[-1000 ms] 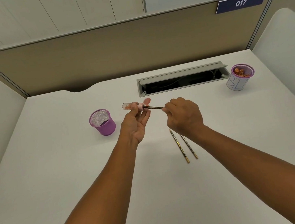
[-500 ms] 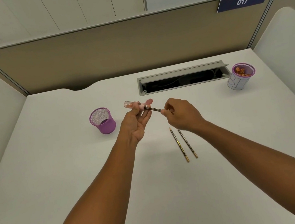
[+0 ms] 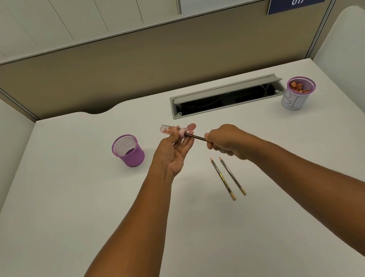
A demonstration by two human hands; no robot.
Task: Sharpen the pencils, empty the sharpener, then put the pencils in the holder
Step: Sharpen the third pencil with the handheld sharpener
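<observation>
Pencil (image 3: 196, 137) tip hidden inside sharpener (image 3: 174, 131) pinched by left fingers (image 3: 189, 128), right fingers (image 3: 211, 142) closed around pencil's far end

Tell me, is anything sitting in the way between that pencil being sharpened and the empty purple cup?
Nothing visible. The pencil is held above the desk by the right hand, its tip in the sharpener held by the left hand; only bare desk lies toward the purple mesh cup.

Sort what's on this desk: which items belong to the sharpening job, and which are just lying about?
In the job: sharpener in left hand; pencil in right hand; two pencils lying on the desk; purple mesh holder; shavings cup.

Lying about: cable tray; 017 sign.
</observation>
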